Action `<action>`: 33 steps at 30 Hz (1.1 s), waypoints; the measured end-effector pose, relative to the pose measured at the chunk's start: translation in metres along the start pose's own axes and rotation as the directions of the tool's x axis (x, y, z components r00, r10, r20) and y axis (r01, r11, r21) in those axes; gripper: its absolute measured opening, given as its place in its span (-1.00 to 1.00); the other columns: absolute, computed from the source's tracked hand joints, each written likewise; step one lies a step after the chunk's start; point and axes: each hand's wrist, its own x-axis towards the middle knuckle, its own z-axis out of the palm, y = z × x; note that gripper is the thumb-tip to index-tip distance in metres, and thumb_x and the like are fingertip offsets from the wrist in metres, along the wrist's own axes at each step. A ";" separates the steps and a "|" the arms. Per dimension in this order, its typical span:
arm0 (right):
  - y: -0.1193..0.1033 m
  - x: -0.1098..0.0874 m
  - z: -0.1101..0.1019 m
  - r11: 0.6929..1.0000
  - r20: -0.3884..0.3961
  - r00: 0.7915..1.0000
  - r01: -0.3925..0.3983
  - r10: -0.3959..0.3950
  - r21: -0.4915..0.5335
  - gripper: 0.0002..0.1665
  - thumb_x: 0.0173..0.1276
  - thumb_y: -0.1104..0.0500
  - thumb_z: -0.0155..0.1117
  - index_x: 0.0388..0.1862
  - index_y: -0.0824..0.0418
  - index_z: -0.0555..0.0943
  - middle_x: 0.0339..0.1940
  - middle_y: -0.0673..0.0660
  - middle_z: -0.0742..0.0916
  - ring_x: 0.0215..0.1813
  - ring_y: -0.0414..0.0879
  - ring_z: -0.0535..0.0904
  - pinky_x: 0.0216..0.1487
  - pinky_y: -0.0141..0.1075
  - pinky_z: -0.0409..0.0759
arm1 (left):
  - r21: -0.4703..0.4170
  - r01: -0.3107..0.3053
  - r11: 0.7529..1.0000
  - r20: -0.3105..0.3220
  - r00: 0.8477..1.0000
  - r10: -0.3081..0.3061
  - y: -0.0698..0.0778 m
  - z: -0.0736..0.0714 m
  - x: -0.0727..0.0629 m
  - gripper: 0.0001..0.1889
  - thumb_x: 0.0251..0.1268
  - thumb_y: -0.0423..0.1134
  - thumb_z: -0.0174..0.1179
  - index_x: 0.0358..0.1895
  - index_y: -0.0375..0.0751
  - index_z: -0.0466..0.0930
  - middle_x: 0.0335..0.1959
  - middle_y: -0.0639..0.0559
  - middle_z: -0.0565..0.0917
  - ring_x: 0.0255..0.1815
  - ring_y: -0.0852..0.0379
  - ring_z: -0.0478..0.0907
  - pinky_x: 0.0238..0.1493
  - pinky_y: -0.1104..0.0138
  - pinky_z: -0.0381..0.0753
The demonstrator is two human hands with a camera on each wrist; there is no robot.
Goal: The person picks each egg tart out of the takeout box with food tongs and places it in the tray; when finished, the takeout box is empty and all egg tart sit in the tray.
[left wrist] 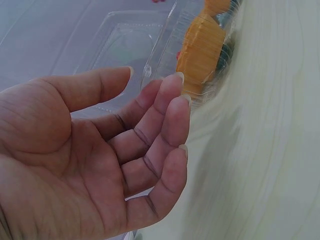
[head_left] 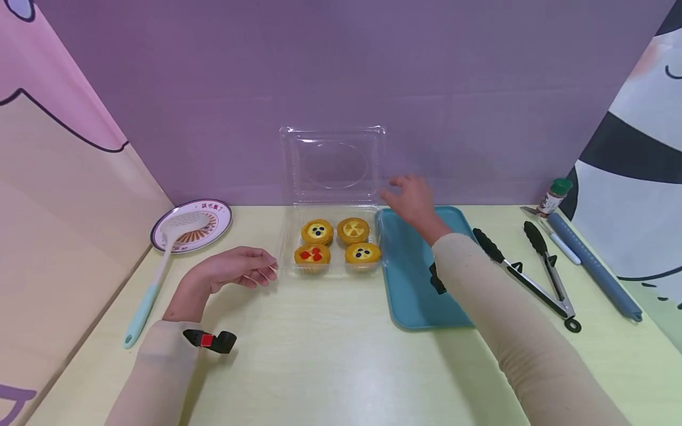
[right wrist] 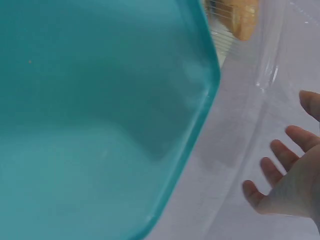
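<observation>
A clear plastic clamshell box [head_left: 290, 239] stands on the table with its lid [head_left: 333, 165] raised against the purple backdrop. Inside it sit several egg tarts, one with red pieces [head_left: 312, 254] and one with pale yellow wedges [head_left: 353, 231]; two carry dark berries. Beside the box's left wall hovers my left hand [head_left: 240, 266], palm inward, fingers loosely bent, holding nothing. My right hand [head_left: 412, 198] is raised just right of the lid, above the far end of a blue tray [head_left: 399, 296]. Its fingers are spread apart and hold nothing in the right wrist view.
At left, a white slotted turner [head_left: 183, 225] with a mint handle lies across a patterned plate [head_left: 213, 234]. To the right are black-tipped tongs [head_left: 533, 284], a white-handled knife [head_left: 565, 245], a long blue-grey roll [head_left: 597, 266] and a green-capped jar [head_left: 554, 196].
</observation>
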 end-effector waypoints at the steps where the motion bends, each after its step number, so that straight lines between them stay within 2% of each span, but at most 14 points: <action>1: 0.003 0.001 0.002 1.000 0.022 1.000 -0.019 0.019 -0.004 -0.40 0.47 -0.07 0.16 0.35 0.24 0.52 0.40 0.25 0.55 0.45 0.20 0.37 0.46 0.08 0.32 | -0.004 0.003 1.000 0.001 1.000 -0.003 0.000 0.000 0.000 -0.55 0.53 -0.03 0.07 0.13 -0.41 0.50 -0.18 0.06 0.73 -0.15 0.13 0.67 -0.02 0.25 0.61; 5: 0.009 0.003 0.007 0.995 0.108 0.990 -0.095 0.092 0.018 -0.34 0.46 -0.11 0.16 0.40 0.23 0.47 0.44 0.21 0.53 0.47 0.18 0.38 0.44 0.05 0.36 | -0.006 0.006 1.000 0.015 1.000 -0.006 0.000 0.000 0.001 -0.55 0.51 -0.02 0.09 0.12 -0.40 0.51 -0.18 0.06 0.73 -0.15 0.14 0.67 -0.02 0.25 0.62; 9: 0.010 0.005 0.014 0.984 0.155 0.981 -0.135 0.116 0.116 -0.32 0.46 -0.11 0.17 0.41 0.25 0.46 0.45 0.23 0.52 0.44 0.19 0.41 0.39 0.06 0.42 | -0.002 -0.002 1.000 0.009 1.000 0.002 -0.001 0.000 -0.001 -0.58 0.51 -0.07 0.09 0.12 -0.42 0.51 -0.23 0.06 0.72 -0.17 0.14 0.67 -0.03 0.25 0.62; 14: 0.007 0.007 0.024 0.960 0.152 0.978 -0.174 0.142 0.221 -0.40 0.45 -0.04 0.23 0.32 0.29 0.52 0.36 0.27 0.58 0.34 0.19 0.50 0.32 0.04 0.50 | 0.003 -0.014 1.000 0.003 1.000 0.014 -0.001 0.002 -0.004 -0.59 0.52 -0.10 0.08 0.11 -0.44 0.51 -0.25 0.07 0.70 -0.18 0.15 0.66 -0.03 0.24 0.62; 20: 0.003 0.011 0.037 0.932 0.126 0.973 -0.224 0.195 0.286 -0.56 0.45 0.01 0.24 0.13 0.28 0.61 0.19 0.25 0.67 0.18 0.15 0.56 0.21 -0.01 0.55 | 0.005 -0.010 1.000 -0.002 1.000 0.010 -0.002 0.004 -0.006 -0.61 0.52 -0.11 0.09 0.08 -0.44 0.53 -0.25 0.06 0.69 -0.19 0.15 0.65 -0.04 0.25 0.62; 24: 0.002 0.013 0.041 0.896 0.100 0.967 -0.253 0.233 0.365 -0.66 0.47 0.09 0.23 0.04 0.31 0.62 0.10 0.26 0.69 0.09 0.11 0.55 0.12 -0.07 0.54 | 0.008 -0.009 1.000 0.001 1.000 0.009 0.000 0.005 -0.006 -0.63 0.52 -0.12 0.09 0.05 -0.43 0.53 -0.26 0.05 0.69 -0.19 0.13 0.64 -0.03 0.24 0.62; 27: 0.002 0.014 0.042 0.872 0.084 0.965 -0.260 0.248 0.415 -0.70 0.46 0.14 0.25 0.01 0.34 0.63 0.06 0.27 0.70 0.06 0.11 0.54 0.06 -0.11 0.52 | 0.011 -0.007 1.000 0.003 1.000 0.007 0.002 0.006 -0.006 -0.64 0.53 -0.12 0.08 0.05 -0.43 0.52 -0.25 0.04 0.68 -0.18 0.12 0.64 -0.03 0.24 0.62; 33: 0.003 0.016 0.039 0.861 0.077 0.964 -0.264 0.256 0.435 -0.71 0.48 0.13 0.24 0.01 0.32 0.65 0.11 0.26 0.71 0.12 0.13 0.57 0.14 -0.06 0.54 | 0.003 -0.002 1.000 -0.038 0.999 0.002 0.004 0.007 -0.004 -0.66 0.53 -0.14 0.07 0.06 -0.42 0.51 -0.26 0.07 0.67 -0.20 0.13 0.62 -0.06 0.26 0.61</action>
